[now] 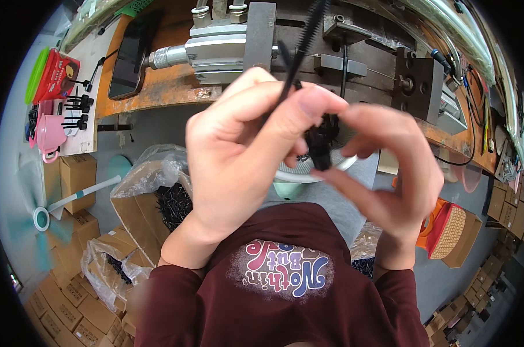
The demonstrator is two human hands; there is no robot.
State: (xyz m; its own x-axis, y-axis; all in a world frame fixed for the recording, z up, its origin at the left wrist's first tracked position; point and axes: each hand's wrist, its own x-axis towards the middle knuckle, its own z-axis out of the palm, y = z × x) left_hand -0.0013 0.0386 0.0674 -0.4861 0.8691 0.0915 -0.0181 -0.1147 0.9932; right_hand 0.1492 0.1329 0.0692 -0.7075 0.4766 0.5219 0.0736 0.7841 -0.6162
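Observation:
My left hand (239,139) is raised in front of my chest, its thumb and fingers pinched on a long thin black plastic strip with fine ridges (311,32). The strip slants up and away over the bench. Below the pinch, a cluster of small black plastic parts (321,144) hangs between both hands; its exact shape is blurred. My right hand (392,162) curls around this cluster, with its thumb at the lower end and the index fingertip by my left thumb. Motion smears the right fingers. Behind the hands, a white-rimmed bowl (308,176) is partly hidden.
A metal clamping fixture (262,40) stands on the worn wooden bench (163,98), with a phone (132,63) at its left. Black stemmed parts (80,104) lie near a pink cup (51,136). Around me are a carton of black parts (172,205), a fan (41,218) and an orange-red stool (441,228).

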